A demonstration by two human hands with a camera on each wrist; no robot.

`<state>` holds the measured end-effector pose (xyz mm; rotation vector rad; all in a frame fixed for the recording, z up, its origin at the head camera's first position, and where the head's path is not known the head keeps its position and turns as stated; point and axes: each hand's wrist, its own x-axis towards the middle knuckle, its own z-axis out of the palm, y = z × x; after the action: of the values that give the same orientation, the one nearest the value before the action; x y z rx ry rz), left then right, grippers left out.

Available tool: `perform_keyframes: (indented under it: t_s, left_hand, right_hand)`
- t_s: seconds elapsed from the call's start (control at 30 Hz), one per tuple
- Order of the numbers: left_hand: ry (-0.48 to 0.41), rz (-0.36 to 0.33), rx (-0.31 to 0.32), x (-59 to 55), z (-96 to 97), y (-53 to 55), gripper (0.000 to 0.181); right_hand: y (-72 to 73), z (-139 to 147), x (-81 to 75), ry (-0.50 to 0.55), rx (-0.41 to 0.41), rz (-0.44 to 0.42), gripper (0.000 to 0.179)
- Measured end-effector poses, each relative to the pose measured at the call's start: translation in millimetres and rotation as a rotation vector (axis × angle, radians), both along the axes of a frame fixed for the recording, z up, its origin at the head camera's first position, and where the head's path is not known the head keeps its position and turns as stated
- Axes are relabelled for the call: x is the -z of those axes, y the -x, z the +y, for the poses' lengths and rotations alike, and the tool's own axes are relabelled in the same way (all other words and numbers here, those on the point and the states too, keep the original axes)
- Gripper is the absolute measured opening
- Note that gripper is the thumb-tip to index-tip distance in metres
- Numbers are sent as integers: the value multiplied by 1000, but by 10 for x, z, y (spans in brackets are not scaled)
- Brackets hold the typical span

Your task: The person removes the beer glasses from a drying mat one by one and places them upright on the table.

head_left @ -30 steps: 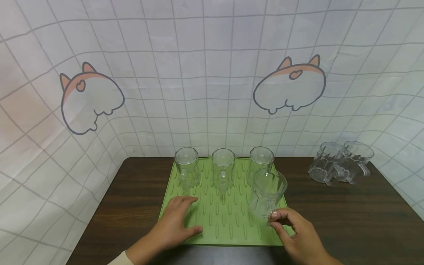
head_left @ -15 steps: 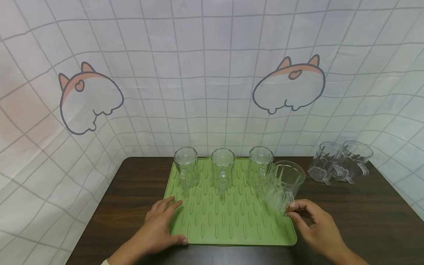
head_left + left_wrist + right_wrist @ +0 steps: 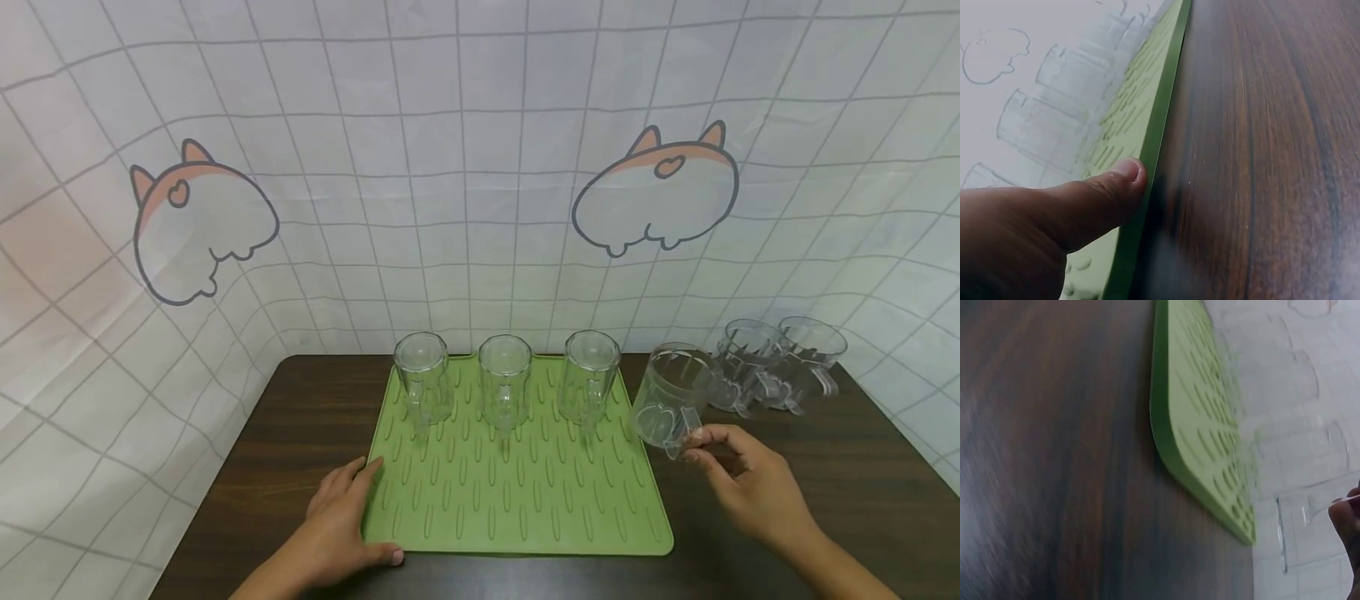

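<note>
A clear glass mug [image 3: 671,392] is held by its handle between the thumb and fingers of my right hand [image 3: 757,483], just past the right edge of the green drying mat [image 3: 525,508]. The mug leans slightly, rim up; whether its base touches the table cannot be told. My left hand [image 3: 333,525] rests at the mat's front left corner, fingers along its left side. In the left wrist view the thumb [image 3: 1100,203] lies on the mat's front edge. Only part of the mug [image 3: 1310,525] and some fingertips show in the right wrist view.
Along the mat's back stand three upside-down glass mugs: left [image 3: 422,375], middle [image 3: 505,379] and right [image 3: 590,375]. Two more mugs, one [image 3: 738,367] beside another [image 3: 806,358], stand at the table's back right. A white grid-patterned curtain [image 3: 510,208] encloses the dark wooden table [image 3: 262,467].
My right hand has carried the mug from over the mat to the right, off its edge. My left hand has shifted left to the mat's corner.
</note>
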<state>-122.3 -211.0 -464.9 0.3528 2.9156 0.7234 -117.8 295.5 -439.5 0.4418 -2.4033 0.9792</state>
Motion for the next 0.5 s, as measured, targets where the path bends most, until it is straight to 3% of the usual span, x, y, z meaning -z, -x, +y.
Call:
perform_keyframes:
  t_s: [0.5]
  left_hand:
    - [42, -4, -17, 18, -34, 1, 131]
  right_hand:
    - [316, 290, 67, -50, 65, -69, 26]
